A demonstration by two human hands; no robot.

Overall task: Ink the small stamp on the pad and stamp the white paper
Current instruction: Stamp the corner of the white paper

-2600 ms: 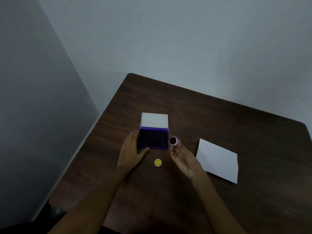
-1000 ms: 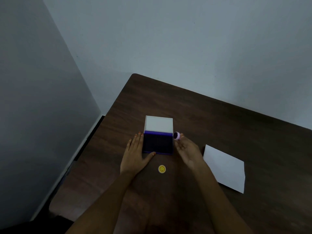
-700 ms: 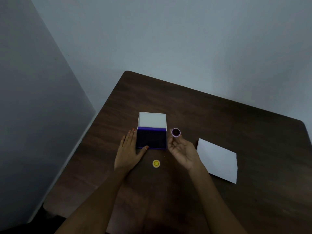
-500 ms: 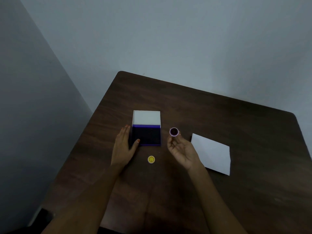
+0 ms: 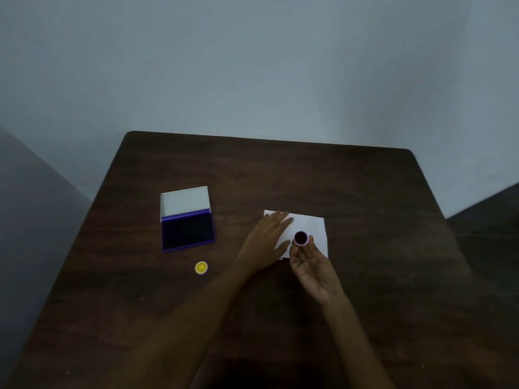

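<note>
The small round stamp (image 5: 301, 238), pink-rimmed with a dark inked face turned up toward me, is pinched in the fingertips of my right hand (image 5: 313, 265) just above the white paper (image 5: 316, 228). My left hand (image 5: 268, 240) lies flat with fingers spread on the paper's left part. The ink pad (image 5: 187, 231) sits open at the left, its dark purple pad exposed and its white lid (image 5: 185, 202) raised behind it. Neither hand touches the pad.
A small yellow smiley cap (image 5: 201, 267) lies on the dark wooden table (image 5: 280, 175) below the ink pad. Grey walls close in behind and to the left. The table's far edge and right edge are in view.
My left hand left the ink pad and moved right onto the paper. My right hand carried the stamp from beside the pad to above the paper. The view has swung right.
</note>
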